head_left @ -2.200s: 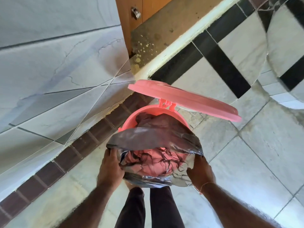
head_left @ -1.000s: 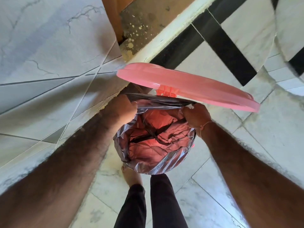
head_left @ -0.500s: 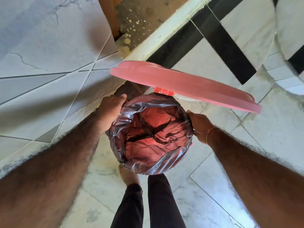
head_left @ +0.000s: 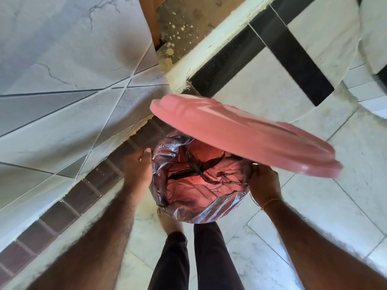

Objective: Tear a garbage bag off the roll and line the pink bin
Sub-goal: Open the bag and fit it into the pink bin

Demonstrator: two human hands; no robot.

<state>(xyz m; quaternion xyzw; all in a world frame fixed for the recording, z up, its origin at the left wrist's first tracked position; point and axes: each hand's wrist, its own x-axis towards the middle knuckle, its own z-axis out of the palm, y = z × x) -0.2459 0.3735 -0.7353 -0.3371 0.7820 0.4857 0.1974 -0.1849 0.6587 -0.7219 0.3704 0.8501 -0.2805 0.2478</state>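
Pink plastic bin (head_left: 209,185) wore a crinkled silvery bag (head_left: 201,214); left hand (head_left: 137,170) and right hand (head_left: 264,183) pressed its sides, finger grip unclear.

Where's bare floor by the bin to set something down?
Right of the bin, past the right hand: open tiles. Wall side behind the left hand is tight; foot and legs crowd the front, lid overhangs the back.

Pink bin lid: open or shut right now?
Open. The lid stands raised above the bin mouth, leaving the garbage bag lining inside exposed between both hands.
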